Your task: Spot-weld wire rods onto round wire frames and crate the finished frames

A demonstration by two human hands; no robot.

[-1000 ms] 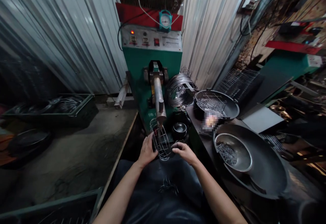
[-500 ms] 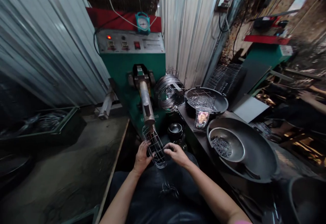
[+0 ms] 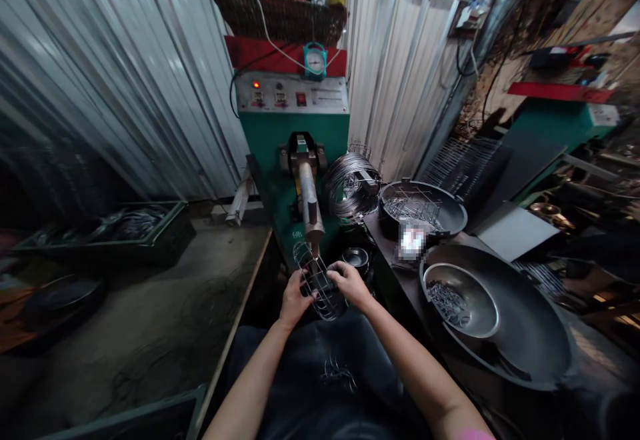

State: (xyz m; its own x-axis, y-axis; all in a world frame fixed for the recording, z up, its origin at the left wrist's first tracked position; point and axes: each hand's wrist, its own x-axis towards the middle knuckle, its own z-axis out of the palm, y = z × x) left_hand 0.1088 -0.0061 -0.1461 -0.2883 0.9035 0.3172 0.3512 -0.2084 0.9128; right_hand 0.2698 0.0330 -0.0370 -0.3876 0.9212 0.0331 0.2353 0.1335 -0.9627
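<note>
A small wire basket [image 3: 326,301], long and round-ended, is held tilted under the welding machine's metal arm [image 3: 309,200]. My left hand [image 3: 296,300] grips its left side, thumb and fingers closed on the wires. At its right edge, my right hand [image 3: 351,284] has thumb and fingertips pinched together; whether a small wire is between them cannot be made out. The arm's pointed lower tip [image 3: 315,248] reaches down to the basket's upper part. Several thin curved wires [image 3: 339,375] lie on the dark apron [image 3: 300,387] over my lap.
The green machine [image 3: 265,153] stands ahead, with a wire coil [image 3: 351,188] beside it. At right are a pan of wire pieces [image 3: 457,217] and a large wok [image 3: 540,333] holding a metal bowl [image 3: 487,293]. A green crate [image 3: 175,217] is at left; another person's arm shows far right.
The view has swung left, so the machine and pans sit further right. Both hands stay at the basket, which now sits slightly higher, closer under the arm's tip.
</note>
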